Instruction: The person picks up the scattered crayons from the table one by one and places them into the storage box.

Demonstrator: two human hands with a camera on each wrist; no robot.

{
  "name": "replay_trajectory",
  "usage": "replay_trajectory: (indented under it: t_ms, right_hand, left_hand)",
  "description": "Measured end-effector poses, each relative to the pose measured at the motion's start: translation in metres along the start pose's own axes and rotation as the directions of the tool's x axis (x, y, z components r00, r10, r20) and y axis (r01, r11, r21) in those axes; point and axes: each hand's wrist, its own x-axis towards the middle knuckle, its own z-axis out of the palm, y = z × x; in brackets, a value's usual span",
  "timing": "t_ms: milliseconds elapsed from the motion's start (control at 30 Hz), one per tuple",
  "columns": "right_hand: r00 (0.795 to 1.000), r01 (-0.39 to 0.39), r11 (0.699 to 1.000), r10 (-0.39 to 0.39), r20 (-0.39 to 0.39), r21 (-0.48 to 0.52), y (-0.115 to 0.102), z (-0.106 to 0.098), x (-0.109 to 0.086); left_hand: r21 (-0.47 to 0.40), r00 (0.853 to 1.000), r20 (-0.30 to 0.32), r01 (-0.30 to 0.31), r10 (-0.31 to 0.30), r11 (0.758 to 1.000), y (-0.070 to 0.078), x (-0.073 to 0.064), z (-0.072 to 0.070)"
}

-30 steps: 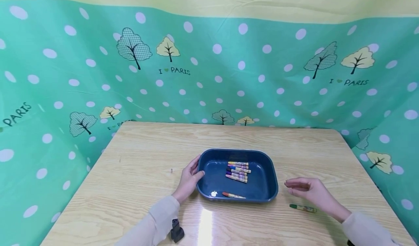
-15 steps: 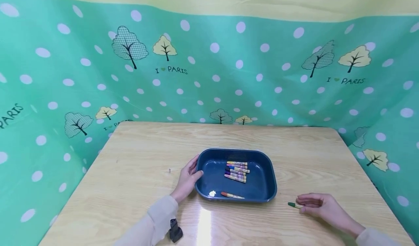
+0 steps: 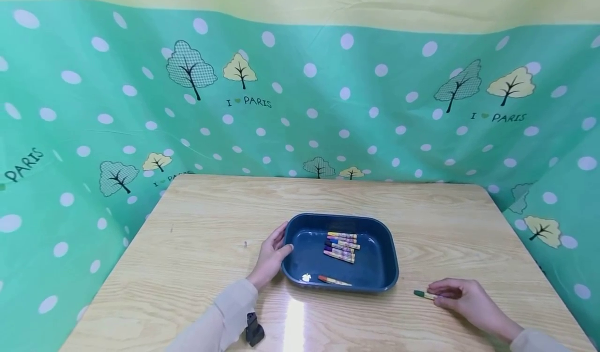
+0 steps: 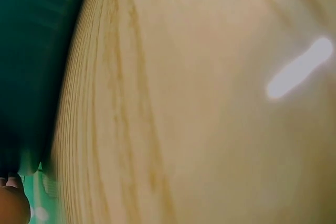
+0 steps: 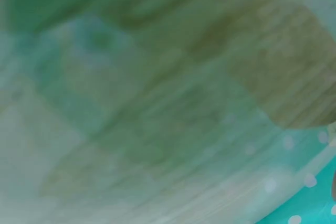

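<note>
A dark blue tray [image 3: 299, 279] sits on the table. My left hand [image 3: 269, 258] grips its left rim, thumb over the inner edge and fingers along the outside. In the left wrist view, the tray's side wall [image 4: 37, 51] fills the left edge, with a bit of the hand [image 4: 13, 203] below it. Inside the tray, several crayons [image 3: 341, 247] lie in a close row, and an orange-tipped crayon [image 3: 334, 280] lies apart near the front wall. Right of the tray, my right hand [image 3: 466, 300] pinches a green crayon [image 3: 423, 294]; its rear end is hidden by the fingers.
A small black device [image 3: 253, 331] rests by the left sleeve near the table's front. The light wooden table [image 3: 211, 206] meets a green dotted cloth [image 3: 290, 123] at its back and sides. The right wrist view is too blurred to read.
My right hand has come down and to the right onto the green crayon, and its fingers have closed on it. The left hand and the tray have stayed in place.
</note>
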Motion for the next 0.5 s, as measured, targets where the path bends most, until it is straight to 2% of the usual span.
replay_trajectory:
  t_ms: [33, 167, 300, 400, 500]
  right_hand:
    - [1.000, -0.001, 1.000, 0.001, 0.003, -0.002, 0.000, 0.000, 0.000]
    - [1.000, -0.002, 1.000, 0.002, 0.018, 0.009, -0.002, -0.002, 0.004]
    - [1.000, -0.019, 1.000, 0.019, 0.004, 0.014, -0.011, -0.008, 0.010]
    - [1.000, -0.008, 1.000, 0.008, -0.024, 0.011, -0.021, -0.012, 0.014]
    - [0.998, 0.036, 0.999, -0.035, -0.047, 0.012, -0.032, -0.017, 0.018]
  left_hand:
    - [0.000, 1.000, 0.000, 0.000, 0.000, 1.000, -0.001, 0.000, 0.000]
    - [0.010, 1.000, 0.002, 0.005, -0.005, 1.000, 0.011, -0.007, 0.000]
    - [0.008, 1.000, -0.003, 0.004, -0.004, 1.000, 0.015, -0.011, 0.002]
    - [0.004, 1.000, -0.003, 0.004, -0.004, 1.000, 0.017, -0.012, 0.002]
    - [0.002, 1.000, -0.005, 0.007, -0.007, 1.000, 0.018, -0.012, 0.003]
